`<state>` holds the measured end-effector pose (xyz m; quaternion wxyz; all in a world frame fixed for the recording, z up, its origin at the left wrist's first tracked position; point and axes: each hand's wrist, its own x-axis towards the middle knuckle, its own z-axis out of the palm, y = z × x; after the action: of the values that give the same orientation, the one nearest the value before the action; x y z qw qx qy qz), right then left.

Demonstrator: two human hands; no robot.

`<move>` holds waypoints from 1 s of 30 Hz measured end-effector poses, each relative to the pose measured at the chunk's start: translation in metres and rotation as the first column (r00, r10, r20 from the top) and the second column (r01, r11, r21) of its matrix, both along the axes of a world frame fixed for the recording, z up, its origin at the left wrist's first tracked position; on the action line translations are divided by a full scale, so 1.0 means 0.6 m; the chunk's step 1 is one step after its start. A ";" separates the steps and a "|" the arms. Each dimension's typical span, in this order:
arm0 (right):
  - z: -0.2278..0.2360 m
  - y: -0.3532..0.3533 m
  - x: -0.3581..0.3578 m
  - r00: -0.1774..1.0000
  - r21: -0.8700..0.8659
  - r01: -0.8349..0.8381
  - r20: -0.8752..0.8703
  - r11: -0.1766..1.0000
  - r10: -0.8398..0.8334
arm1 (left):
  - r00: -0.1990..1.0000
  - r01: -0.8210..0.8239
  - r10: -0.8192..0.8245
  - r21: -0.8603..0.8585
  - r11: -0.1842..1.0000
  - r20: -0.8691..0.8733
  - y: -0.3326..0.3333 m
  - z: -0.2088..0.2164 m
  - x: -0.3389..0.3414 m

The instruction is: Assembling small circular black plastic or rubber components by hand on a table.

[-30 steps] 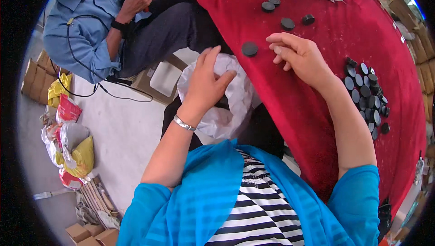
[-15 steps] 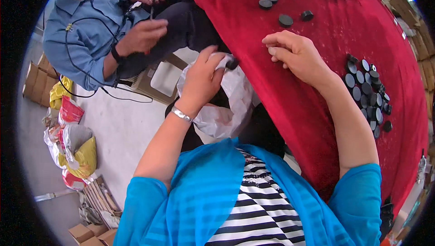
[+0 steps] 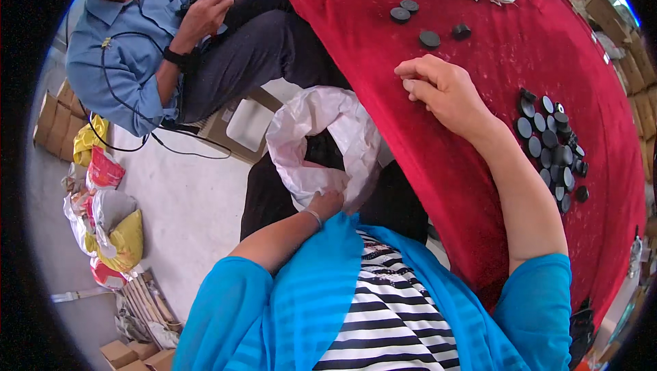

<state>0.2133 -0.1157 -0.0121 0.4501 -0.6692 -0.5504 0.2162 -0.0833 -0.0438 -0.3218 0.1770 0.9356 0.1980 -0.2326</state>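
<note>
The pale grey floor [image 3: 185, 200] is at left, with brown cardboard boxes [image 3: 53, 123]; a big red cloth-covered table [image 3: 547, 43] is at right.

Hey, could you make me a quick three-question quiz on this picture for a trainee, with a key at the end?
1. True or false: the left hand is at the near rim of the white bag.
2. Multiple choice: the clustered black discs lie on a cloth of which colour? A) yellow B) red C) blue
3. Fill in the blank: the hand over the cloth is the person's ____ hand.

Key: 1. True. 2. B. 3. Right hand.
</note>
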 end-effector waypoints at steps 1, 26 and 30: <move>-0.001 0.000 0.001 1.000 0.001 0.000 0.002 1.000 0.000 | 0.990 0.131 -0.137 0.162 0.978 0.025 0.001 -0.003 -0.004; 0.005 0.002 0.015 0.985 -0.035 -0.058 -0.163 0.998 0.052 | 0.443 -0.468 0.631 -0.436 0.769 0.637 0.089 0.313 0.197; 0.029 0.001 0.031 0.935 -0.173 -0.028 -0.353 0.985 -0.036 | 0.144 -0.244 0.513 -0.472 0.847 0.846 0.145 0.461 0.267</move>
<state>0.2316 -0.1150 0.0051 0.4819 -0.6571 -0.4376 0.3800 0.0770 0.0432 -0.0450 0.4151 0.7703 0.2520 0.4132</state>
